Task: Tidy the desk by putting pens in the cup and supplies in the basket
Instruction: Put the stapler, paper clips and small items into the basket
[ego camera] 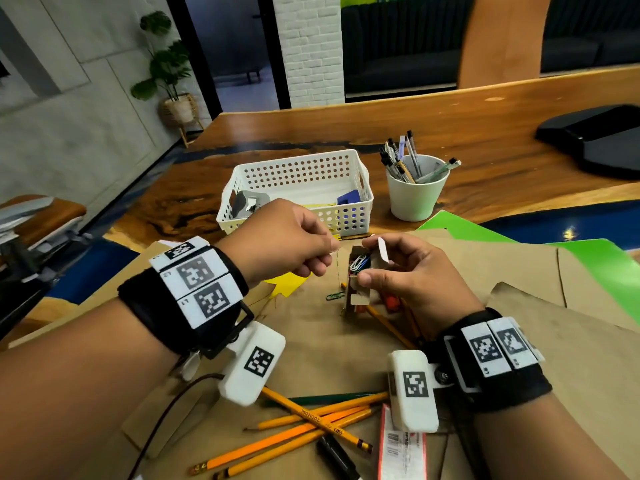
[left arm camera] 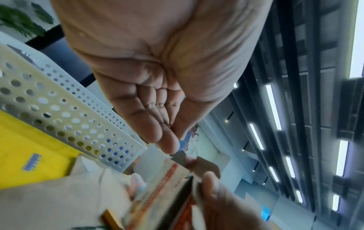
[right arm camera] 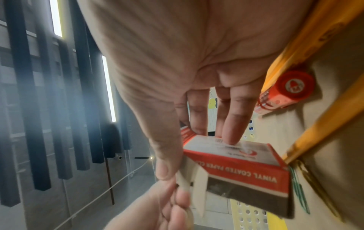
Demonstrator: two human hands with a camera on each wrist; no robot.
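My right hand [ego camera: 369,261] grips a small red and white paper clip box [ego camera: 358,271] upright above the desk, thumb on one side and fingers on the other [right arm camera: 197,152]. The box top is open and coloured clips show inside. My left hand [ego camera: 330,252] pinches a thin white flap at the box's open end [left arm camera: 173,140]. The white perforated basket [ego camera: 294,174] stands just behind the hands and holds a few supplies. To its right, the white cup [ego camera: 415,202] holds several pens [ego camera: 401,157].
A green paper clip [ego camera: 334,296] lies beside the box. A red glue stick [ego camera: 391,302] and pencils lie under my right hand. More pencils [ego camera: 304,427], a black marker [ego camera: 336,455] and another box [ego camera: 398,445] lie near me. Brown paper and green folders [ego camera: 460,226] cover the desk.
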